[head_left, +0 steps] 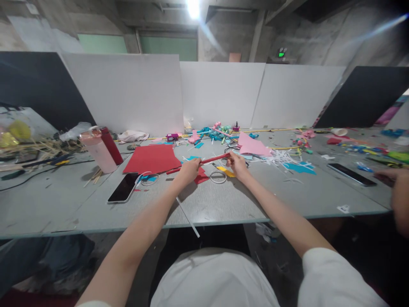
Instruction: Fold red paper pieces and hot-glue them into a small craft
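My left hand (189,169) and my right hand (237,164) both grip a thin red stick (214,159), perhaps rolled paper, held level just above the table. The left fingers are closed round its left part, the right fingers pinch its right end. Below it on the table lie a white ring (218,176), a red paper scrap (201,176) and a yellow scrap (226,171). Under my left forearm a thin white stick (188,218) juts over the table's front edge. A sheet of red paper (151,158) lies left of my left hand.
A phone (123,187) lies on the left, near a pink bottle (101,152) and a red bottle (111,146). Pink paper (254,144), white paper strips (277,157) and blue paper (299,168) lie right. Another phone (351,174) is near another person's hand (396,179). White panels (220,96) stand behind.
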Motion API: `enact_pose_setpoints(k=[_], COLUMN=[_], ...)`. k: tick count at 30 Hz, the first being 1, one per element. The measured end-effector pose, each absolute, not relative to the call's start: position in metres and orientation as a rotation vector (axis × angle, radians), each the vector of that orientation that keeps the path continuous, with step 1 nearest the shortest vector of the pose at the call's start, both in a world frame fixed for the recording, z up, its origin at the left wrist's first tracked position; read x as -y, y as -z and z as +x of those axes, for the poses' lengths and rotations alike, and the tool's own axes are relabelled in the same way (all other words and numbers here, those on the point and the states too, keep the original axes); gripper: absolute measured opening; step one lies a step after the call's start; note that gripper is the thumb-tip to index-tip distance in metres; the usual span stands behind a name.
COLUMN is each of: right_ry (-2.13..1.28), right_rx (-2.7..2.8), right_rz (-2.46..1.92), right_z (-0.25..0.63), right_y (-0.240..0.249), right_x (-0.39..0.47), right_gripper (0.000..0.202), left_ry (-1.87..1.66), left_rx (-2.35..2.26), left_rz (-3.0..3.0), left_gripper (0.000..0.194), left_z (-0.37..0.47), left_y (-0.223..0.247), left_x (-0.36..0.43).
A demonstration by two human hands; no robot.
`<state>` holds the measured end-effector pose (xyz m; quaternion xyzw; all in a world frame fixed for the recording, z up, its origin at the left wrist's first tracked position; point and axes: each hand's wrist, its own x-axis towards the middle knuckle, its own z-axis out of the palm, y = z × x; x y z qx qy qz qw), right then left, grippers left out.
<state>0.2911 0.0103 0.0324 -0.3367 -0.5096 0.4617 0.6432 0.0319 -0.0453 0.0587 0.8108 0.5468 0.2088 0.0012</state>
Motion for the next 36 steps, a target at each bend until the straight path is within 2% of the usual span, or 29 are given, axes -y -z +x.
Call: enact_pose_setpoints(k=[10, 13, 22, 32, 36], right_ry=[-1.172, -1.202, -0.999, -0.744, -0.788], right_rx=[1.363, 1.402, 1.437, 1.170, 1.187], right_rz=[-0.726, -0.740, -0.814, -0.857, -0.845], right_z=[0.289, 0.285, 0.291, 0.307, 0.305], right_y=[-0.023, -0.022, -0.025, -0.033, -0.032], right_x=[-0.007, -0.004, -0.010, -0.017, -0.016], right_gripper=[0.047, 0.049, 0.066, 0.064, 0.057], left_ry=[-0.624, -0.606, -0.625, -0.615, -0.627], left_rx=[-1.719, -1.675, -1.652, -1.658, -1.651], left_rz=[2.602, 2.640, 2.616, 2.612, 2.608], left_gripper=[0.029, 0.030, 0.030, 0.032, 0.033], left_z=[0.035, 0.037, 0.034, 0.032, 0.032], left_y=[-0.053, -0.054, -0.054, -0.058, -0.056], left_x=[0.045, 0.046, 0.045, 0.046, 0.045])
